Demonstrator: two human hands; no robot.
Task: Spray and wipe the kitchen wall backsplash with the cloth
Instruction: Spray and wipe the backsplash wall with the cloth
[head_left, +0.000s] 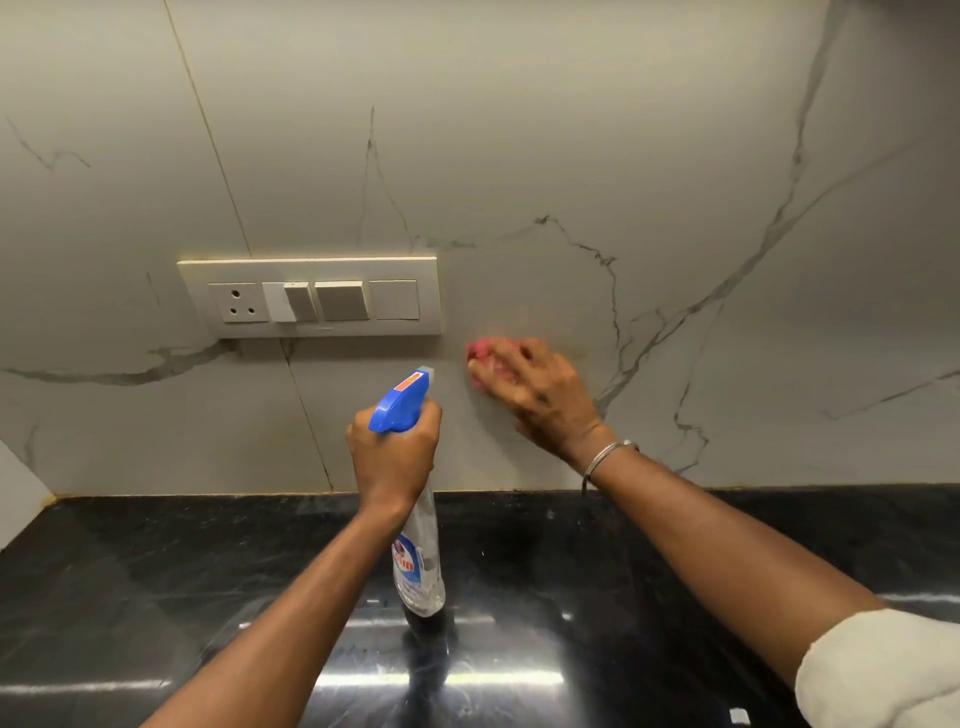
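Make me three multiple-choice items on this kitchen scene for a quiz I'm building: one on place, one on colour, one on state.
1. Where is the cloth?
A. on the counter
B. against the backsplash, right of the switch plate
C. over the bottle

2. The spray bottle has a head of which colour?
A. blue
B. green
C. black

3. The left hand is:
A. empty
B. flat on the counter
C. gripping the bottle

B: the right hand presses it beside the switch plate.
A: the head is blue.
C: fingers wrap the neck.
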